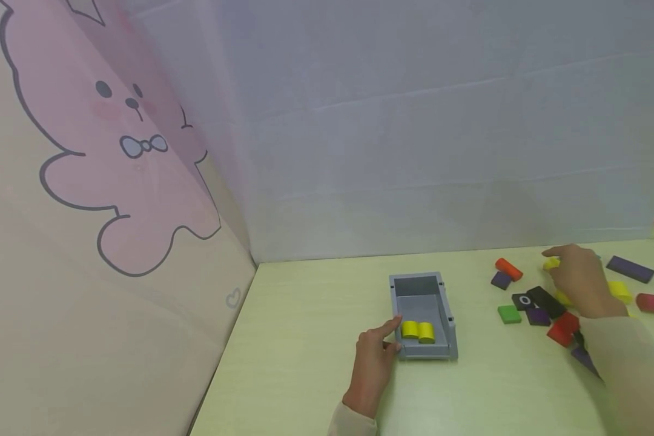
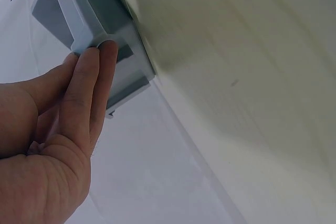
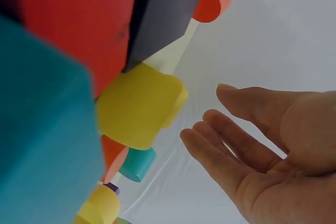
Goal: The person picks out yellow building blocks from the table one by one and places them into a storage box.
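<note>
Left hand (image 1: 373, 358) touches grey tray (image 1: 426, 351); right hand (image 1: 582, 280) hovers near yellow block (image 1: 551, 264).

Behind the pale table (image 1: 289, 339) hangs a creased greyish sheet (image 1: 441, 133), 1 pink cartoon animal (image 1: 103, 175) at left.

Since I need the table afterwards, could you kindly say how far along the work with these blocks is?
Done: two yellow blocks lie in the grey tray. In hand: the left hand touches the tray; the right hand, apparently empty, hovers by loose blocks. Left, probably: more yellow blocks lying outside the tray.
</note>
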The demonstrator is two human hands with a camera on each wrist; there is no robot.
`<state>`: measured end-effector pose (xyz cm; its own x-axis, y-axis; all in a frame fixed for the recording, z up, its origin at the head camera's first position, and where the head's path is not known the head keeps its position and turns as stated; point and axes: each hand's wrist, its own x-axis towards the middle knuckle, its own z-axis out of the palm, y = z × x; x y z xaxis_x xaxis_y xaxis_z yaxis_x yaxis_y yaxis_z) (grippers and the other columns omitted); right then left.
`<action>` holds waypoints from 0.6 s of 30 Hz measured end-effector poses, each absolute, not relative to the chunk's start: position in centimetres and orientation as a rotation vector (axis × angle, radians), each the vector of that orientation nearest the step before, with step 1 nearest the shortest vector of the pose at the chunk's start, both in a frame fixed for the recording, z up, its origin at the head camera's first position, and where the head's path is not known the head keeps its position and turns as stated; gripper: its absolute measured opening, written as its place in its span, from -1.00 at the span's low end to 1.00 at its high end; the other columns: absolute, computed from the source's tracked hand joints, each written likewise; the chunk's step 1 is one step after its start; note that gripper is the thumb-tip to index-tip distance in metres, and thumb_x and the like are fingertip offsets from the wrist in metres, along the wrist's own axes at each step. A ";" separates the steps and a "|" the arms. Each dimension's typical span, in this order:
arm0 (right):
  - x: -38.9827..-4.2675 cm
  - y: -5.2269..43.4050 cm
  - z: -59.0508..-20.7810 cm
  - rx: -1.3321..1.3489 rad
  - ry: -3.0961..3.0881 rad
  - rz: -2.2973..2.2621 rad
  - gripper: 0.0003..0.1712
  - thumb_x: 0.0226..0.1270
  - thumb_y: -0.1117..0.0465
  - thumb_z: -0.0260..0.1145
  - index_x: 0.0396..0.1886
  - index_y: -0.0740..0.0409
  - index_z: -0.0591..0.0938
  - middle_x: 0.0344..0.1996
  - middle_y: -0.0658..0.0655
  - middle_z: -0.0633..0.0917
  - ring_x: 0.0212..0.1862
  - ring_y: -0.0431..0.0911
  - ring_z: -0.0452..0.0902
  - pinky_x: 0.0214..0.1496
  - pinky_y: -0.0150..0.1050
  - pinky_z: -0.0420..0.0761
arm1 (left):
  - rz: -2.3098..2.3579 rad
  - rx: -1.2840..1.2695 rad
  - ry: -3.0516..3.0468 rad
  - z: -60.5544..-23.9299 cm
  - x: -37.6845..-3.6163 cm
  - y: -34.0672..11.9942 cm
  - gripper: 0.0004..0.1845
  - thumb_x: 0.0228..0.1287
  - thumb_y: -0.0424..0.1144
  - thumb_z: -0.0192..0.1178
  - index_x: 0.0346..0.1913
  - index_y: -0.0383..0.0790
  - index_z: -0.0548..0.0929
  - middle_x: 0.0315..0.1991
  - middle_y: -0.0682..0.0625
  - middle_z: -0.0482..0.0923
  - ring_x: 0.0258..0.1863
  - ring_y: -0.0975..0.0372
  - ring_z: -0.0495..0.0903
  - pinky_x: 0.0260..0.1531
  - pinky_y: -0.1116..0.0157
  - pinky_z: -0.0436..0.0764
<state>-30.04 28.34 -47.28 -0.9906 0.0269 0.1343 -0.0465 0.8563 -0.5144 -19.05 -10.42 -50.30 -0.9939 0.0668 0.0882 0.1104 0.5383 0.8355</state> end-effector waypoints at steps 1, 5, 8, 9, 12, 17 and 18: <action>-30.1 28.4 -47.3 0.018 -2.898 0.805 -0.57 0.27 0.58 0.24 0.13 0.71 0.54 0.09 0.77 0.52 -0.33 0.27 0.47 -0.10 0.33 0.54 | -1.480 -0.159 -2.714 -50.3 -19.0 -10.4 -0.39 0.17 -0.62 0.41 0.31 -0.18 0.71 0.27 -0.20 0.67 -0.34 0.38 0.70 -0.37 0.45 0.62; -30.2 28.5 -47.5 0.030 -2.913 0.791 -0.57 0.25 0.59 0.23 0.13 0.71 0.55 0.07 0.77 0.53 -0.34 0.24 0.46 -0.13 0.28 0.54 | -1.474 -0.165 -2.714 -50.4 -19.0 -10.5 -0.39 0.17 -0.62 0.40 0.30 -0.19 0.71 0.27 -0.21 0.66 -0.30 0.31 0.76 -0.37 0.45 0.64; -30.3 28.5 -47.5 0.033 -2.931 0.802 -0.56 0.25 0.59 0.21 0.14 0.71 0.54 0.02 0.75 0.55 -0.42 0.16 0.41 -0.28 0.09 0.51 | -1.474 -0.166 -2.716 -50.4 -19.0 -10.5 -0.39 0.17 -0.62 0.40 0.31 -0.19 0.71 0.27 -0.20 0.66 -0.31 0.31 0.76 -0.37 0.45 0.64; -30.4 28.6 -47.5 0.030 -2.938 0.808 -0.55 0.25 0.59 0.21 0.15 0.71 0.53 0.03 0.75 0.54 -0.43 0.13 0.40 -0.31 0.01 0.48 | -1.475 -0.162 -2.718 -50.4 -18.9 -10.5 -0.38 0.17 -0.63 0.40 0.31 -0.18 0.71 0.27 -0.19 0.66 -0.31 0.32 0.75 -0.37 0.45 0.64; -30.5 28.5 -47.6 0.028 -2.955 0.826 -0.54 0.24 0.60 0.17 0.16 0.72 0.52 0.04 0.75 0.53 -0.46 0.10 0.36 -0.35 -0.06 0.42 | -1.477 -0.153 -2.721 -50.5 -18.9 -10.5 -0.38 0.18 -0.63 0.41 0.31 -0.17 0.71 0.27 -0.19 0.67 -0.33 0.35 0.73 -0.38 0.45 0.63; -30.9 28.5 -48.0 0.058 -2.977 0.798 -0.57 0.19 0.62 0.16 0.09 0.72 0.57 0.09 0.76 0.53 -0.10 0.53 0.53 0.03 0.38 0.58 | -1.487 -0.152 -2.720 -50.4 -18.8 -10.5 -0.39 0.19 -0.63 0.40 0.31 -0.18 0.71 0.28 -0.20 0.66 -0.34 0.36 0.72 -0.39 0.45 0.62; -30.9 28.5 -48.1 0.066 -2.982 0.790 -0.58 0.19 0.62 0.16 0.07 0.72 0.58 0.09 0.75 0.53 0.00 0.59 0.50 0.10 0.46 0.52 | -1.487 -0.158 -2.720 -50.4 -18.8 -10.5 -0.39 0.19 -0.63 0.40 0.31 -0.18 0.71 0.27 -0.21 0.66 -0.34 0.36 0.72 -0.39 0.45 0.63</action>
